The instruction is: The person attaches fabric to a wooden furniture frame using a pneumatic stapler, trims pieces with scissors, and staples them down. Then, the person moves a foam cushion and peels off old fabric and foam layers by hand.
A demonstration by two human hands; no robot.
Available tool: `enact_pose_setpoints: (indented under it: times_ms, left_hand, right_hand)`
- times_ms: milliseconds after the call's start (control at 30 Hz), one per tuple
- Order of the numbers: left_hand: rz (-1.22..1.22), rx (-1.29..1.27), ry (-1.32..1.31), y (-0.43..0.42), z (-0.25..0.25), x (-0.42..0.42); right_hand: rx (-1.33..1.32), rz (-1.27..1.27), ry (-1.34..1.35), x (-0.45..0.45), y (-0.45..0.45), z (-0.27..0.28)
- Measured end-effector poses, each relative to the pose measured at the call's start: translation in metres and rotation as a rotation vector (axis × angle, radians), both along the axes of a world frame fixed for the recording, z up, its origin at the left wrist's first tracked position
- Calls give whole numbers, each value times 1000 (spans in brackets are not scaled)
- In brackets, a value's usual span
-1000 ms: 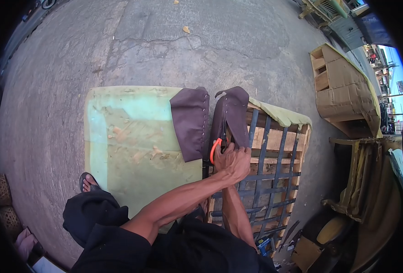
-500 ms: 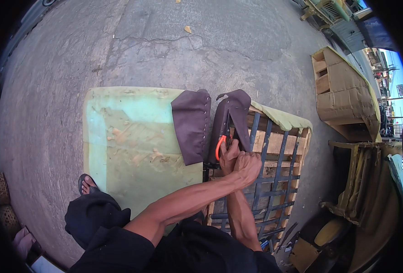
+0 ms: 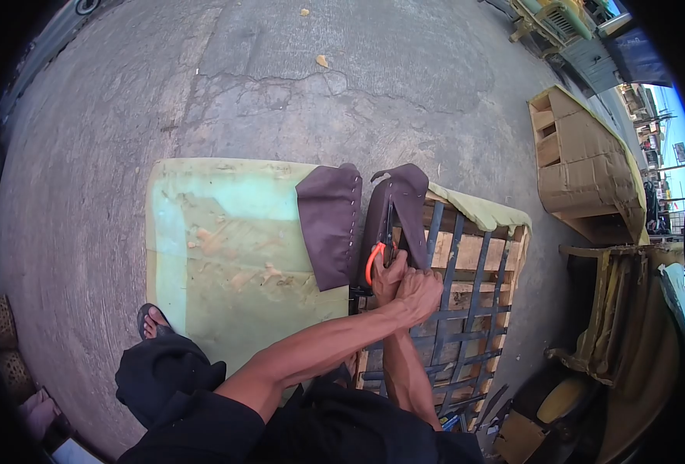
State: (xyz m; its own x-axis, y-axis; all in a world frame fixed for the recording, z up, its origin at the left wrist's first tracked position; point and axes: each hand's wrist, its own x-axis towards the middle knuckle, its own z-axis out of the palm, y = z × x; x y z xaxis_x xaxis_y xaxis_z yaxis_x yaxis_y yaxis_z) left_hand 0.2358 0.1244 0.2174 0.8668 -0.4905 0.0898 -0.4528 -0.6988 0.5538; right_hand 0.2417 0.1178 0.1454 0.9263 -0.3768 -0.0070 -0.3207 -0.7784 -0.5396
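Observation:
My right hand [image 3: 389,276] is closed round the orange handles of a pair of scissors [image 3: 371,263]. The dark blades point away from me, along the purple-brown cover fabric [image 3: 410,203] on a padded armrest-like piece. Crossing over my right wrist, my left hand [image 3: 420,295] is closed at the lower end of the loose fabric flap and appears to pinch it; its fingertips are partly hidden. A second stretch of the same fabric [image 3: 328,224], with a row of staples or stitches along its edge, lies to the left on a worn greenish foam pad [image 3: 234,301].
A wooden frame with dark webbing straps [image 3: 466,290] lies under and right of my hands. Farther right stand a cardboard-covered wooden frame [image 3: 586,158] and old chair frames [image 3: 597,325]. My sandalled foot [image 3: 153,321] rests beside the foam on the concrete floor [image 3: 280,116].
The scissors and my right hand have shifted slightly along the fabric, and the blades show more plainly. My left hand stays at the flap. The whole view has moved a little.

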Motion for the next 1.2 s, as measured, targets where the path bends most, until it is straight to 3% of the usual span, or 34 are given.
enact_pose_setpoints:
  times_ms: [167, 367, 467, 567, 633, 800, 933, 1000, 1067, 1100, 1200]
  left_hand:
    - [-30, 21, 9, -3, 1, 0]
    - [-18, -24, 96, -7, -1, 5]
    - [-56, -65, 121, -11, 0, 3]
    - [-70, -99, 87, -14, 3, 9]
    - [-196, -75, 177, -14, 3, 7]
    - [-264, -123, 204, -9, -3, 7]
    - [-429, -234, 402, 3, -11, 16]
    - [-262, -318, 287, 23, 18, 25]
    - [-77, -377, 111, 28, 1, 49]
    - [-41, -323, 34, 36, 0, 69]
    - [-83, -149, -114, 44, -12, 119]
  right_hand:
    - [72, 45, -87, 13, -1, 2]
    - [-104, 44, -24, 53, -1, 11]
    - [72, 53, 61, 54, -11, 16]
    - [4, 78, 84, 59, -13, 16]
    - [-233, 33, -150, 59, -2, 12]
    - [21, 2, 3, 73, 1, 28]
    - [285, -15, 108, 26, 1, 22]
    - [237, 65, 145, -27, -13, 22]
    - [126, 193, 63, -90, -34, 12]
    - [148, 106, 228, -109, -34, 43]
    - [219, -98, 308, -191, -57, 48]
